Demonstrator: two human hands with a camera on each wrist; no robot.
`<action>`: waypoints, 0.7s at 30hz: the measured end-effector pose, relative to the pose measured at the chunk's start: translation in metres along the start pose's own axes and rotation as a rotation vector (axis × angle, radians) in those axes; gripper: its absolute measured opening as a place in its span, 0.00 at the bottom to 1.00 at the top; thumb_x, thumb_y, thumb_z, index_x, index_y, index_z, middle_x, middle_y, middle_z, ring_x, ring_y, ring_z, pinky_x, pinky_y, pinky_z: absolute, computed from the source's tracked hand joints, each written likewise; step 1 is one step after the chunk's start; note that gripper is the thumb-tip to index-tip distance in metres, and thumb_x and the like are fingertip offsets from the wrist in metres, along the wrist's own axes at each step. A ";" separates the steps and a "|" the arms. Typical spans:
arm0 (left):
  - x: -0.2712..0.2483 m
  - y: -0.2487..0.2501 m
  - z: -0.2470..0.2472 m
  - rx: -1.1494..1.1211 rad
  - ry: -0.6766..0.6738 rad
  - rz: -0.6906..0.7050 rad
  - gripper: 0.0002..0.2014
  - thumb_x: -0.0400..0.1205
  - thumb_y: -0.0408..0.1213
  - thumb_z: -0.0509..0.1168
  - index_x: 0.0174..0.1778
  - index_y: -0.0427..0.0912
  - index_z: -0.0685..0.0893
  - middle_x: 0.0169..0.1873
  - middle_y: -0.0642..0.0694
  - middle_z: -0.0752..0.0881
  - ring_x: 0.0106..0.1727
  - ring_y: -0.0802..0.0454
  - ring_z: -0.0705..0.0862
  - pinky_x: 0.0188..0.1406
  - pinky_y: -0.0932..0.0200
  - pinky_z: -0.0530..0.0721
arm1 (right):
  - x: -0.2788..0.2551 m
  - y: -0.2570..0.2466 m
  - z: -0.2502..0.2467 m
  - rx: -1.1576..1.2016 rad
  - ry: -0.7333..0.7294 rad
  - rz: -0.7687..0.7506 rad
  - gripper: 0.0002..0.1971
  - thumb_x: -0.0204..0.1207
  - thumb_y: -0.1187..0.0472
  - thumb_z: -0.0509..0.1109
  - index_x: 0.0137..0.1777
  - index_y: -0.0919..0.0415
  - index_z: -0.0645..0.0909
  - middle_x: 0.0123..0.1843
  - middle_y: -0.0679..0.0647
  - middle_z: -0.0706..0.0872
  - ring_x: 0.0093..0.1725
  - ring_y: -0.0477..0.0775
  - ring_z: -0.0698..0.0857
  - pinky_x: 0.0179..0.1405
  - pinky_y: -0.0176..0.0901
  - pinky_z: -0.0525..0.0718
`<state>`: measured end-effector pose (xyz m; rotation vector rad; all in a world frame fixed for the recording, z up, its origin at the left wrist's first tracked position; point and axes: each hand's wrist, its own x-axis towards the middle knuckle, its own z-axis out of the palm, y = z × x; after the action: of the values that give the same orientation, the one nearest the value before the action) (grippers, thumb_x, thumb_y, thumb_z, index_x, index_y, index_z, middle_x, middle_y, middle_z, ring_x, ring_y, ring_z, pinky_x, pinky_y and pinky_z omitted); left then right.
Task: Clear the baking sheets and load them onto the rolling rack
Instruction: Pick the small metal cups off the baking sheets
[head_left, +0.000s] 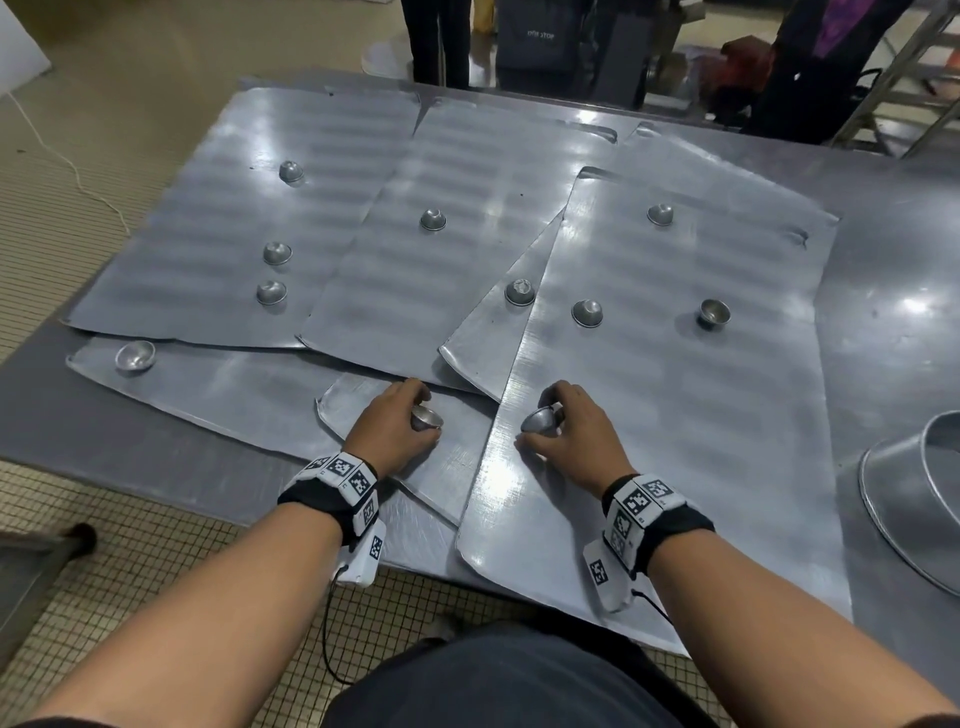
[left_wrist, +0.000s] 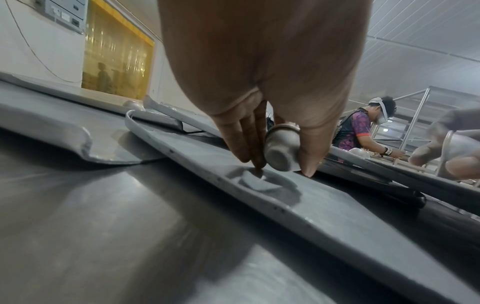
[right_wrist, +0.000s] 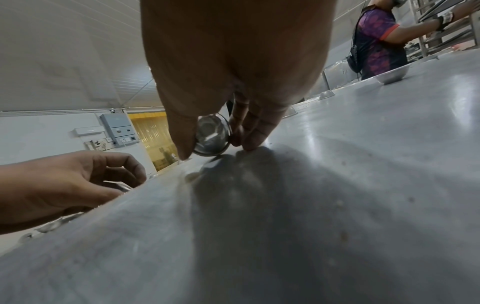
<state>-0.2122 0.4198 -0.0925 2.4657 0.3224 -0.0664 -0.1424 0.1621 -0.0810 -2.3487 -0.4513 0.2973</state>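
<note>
A: Going L to R, what's on the worktop (head_left: 893, 291)?

B: Baking sheets (head_left: 218, 218) all over it, overlapping. Far-L sheet carries three small metal cups (head_left: 277, 253), all mouth down. One more cup (head_left: 135, 355) lies tilted on the low sheet nearer the front edge, L of the left hand.

A: Left hand?

B: Left hand (head_left: 393, 433) pinches a cup (head_left: 427, 418) betw. thumb and fingers, fingertips (left_wrist: 255, 164) touching the small front sheet (head_left: 353, 410). Cup's tipped, base toward the wrist cam.

A: Right?

B: Right hand (head_left: 571, 434), just R of the left hand, grips a second cup (head_left: 542, 420), also tilted, on the big R sheet (head_left: 675, 467). Wrist view shows the open mouth facing the cam; fingertips on the sheet.

A: Beyond the hands?

B: Mid sheet has one cup (head_left: 432, 220); another (head_left: 520, 292) sits on the sheet tucked under the R one. R sheet holds three more (head_left: 587, 313), one of them mouth up (head_left: 715, 313). Large metal bowls (head_left: 914, 499) at the R edge.

A: Any writing?

B: Square b/w code tags on both wristbands (head_left: 343, 475). Pale lettering on a dark bag (head_left: 540, 36) past the far edge, too blurred to read.
</note>
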 end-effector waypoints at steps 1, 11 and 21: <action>-0.001 0.000 0.000 -0.011 0.005 0.006 0.23 0.73 0.44 0.77 0.60 0.45 0.78 0.57 0.49 0.81 0.54 0.50 0.81 0.53 0.56 0.81 | 0.000 0.001 0.000 -0.002 0.000 -0.003 0.20 0.65 0.50 0.82 0.50 0.48 0.75 0.50 0.45 0.79 0.46 0.48 0.80 0.46 0.46 0.81; -0.003 -0.004 -0.001 -0.021 -0.035 0.000 0.36 0.71 0.46 0.80 0.74 0.46 0.75 0.64 0.46 0.80 0.59 0.52 0.80 0.59 0.56 0.80 | -0.003 0.003 -0.004 -0.020 -0.056 -0.010 0.24 0.65 0.47 0.82 0.60 0.44 0.79 0.57 0.43 0.79 0.53 0.45 0.81 0.53 0.41 0.80; 0.003 0.002 -0.005 0.068 -0.114 -0.045 0.29 0.71 0.52 0.78 0.65 0.42 0.84 0.58 0.47 0.80 0.58 0.49 0.81 0.60 0.57 0.79 | -0.005 0.010 -0.004 -0.061 -0.052 -0.003 0.27 0.67 0.46 0.82 0.66 0.50 0.84 0.59 0.46 0.83 0.58 0.49 0.82 0.59 0.45 0.81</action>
<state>-0.2088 0.4219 -0.0879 2.5100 0.3305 -0.2400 -0.1432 0.1509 -0.0851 -2.4041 -0.4955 0.3485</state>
